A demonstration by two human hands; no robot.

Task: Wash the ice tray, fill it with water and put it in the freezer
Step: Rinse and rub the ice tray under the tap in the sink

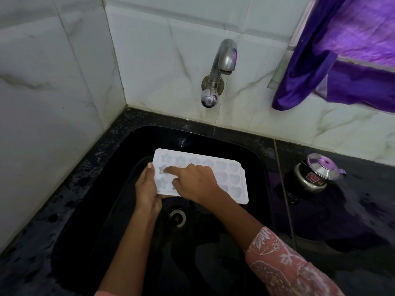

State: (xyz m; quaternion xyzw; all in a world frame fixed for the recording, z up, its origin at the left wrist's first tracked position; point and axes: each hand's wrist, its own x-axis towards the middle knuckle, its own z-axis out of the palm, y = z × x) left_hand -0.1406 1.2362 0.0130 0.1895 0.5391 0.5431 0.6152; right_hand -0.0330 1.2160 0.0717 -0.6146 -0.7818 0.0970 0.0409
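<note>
A white ice tray (233,176) with star and heart shaped cells is held level over the black sink (213,135). My left hand (147,189) grips the tray's left edge, thumb on top. My right hand (192,180) lies across the tray, its forefinger pressed into a star cell near the left end. A chrome tap (224,60) sticks out of the tiled wall above the sink; no water is seen running from it.
The sink drain (177,217) lies below the tray. A small steel kettle with a lid (316,174) stands on the wet black counter to the right. A purple cloth (342,60) hangs at the upper right. White marble-look tiles close the left and back.
</note>
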